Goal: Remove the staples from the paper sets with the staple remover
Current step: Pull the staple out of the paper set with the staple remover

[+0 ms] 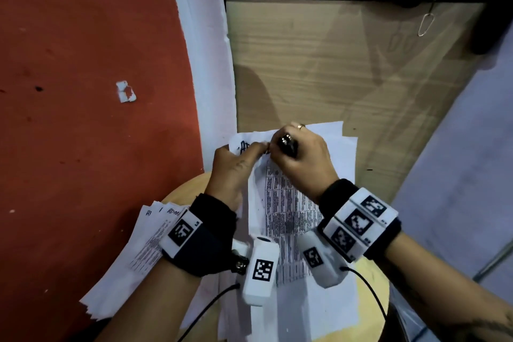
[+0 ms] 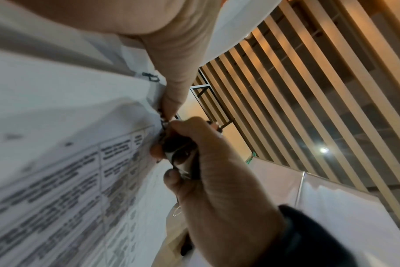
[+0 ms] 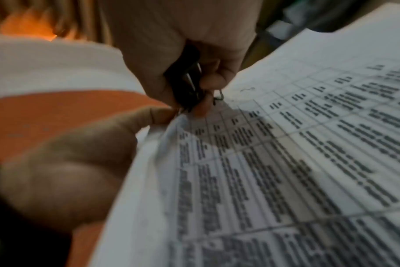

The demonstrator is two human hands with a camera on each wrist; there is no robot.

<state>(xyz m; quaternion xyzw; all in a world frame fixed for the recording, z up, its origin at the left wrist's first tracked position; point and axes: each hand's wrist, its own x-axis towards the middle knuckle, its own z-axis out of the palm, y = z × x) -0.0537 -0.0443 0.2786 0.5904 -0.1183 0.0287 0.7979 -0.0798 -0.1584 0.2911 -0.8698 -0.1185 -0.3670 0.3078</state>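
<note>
At the centre of the head view, the left hand (image 1: 233,172) pinches the upper left corner of a white printed paper set with a table of dark text (image 1: 283,208), lifting that corner off the pile. The right hand (image 1: 302,155) is curled around a black staple remover with shiny metal parts (image 1: 288,144), its tip pressed against the same corner, touching the left fingertips (image 3: 162,113). A small bent staple (image 3: 218,98) shows at the tip in the right wrist view (blurred). More white sheets (image 1: 133,264) fan out at lower left on a round light wooden table (image 1: 369,277). A torn white paper scrap (image 1: 126,91) lies on the red floor (image 1: 83,147).
</note>
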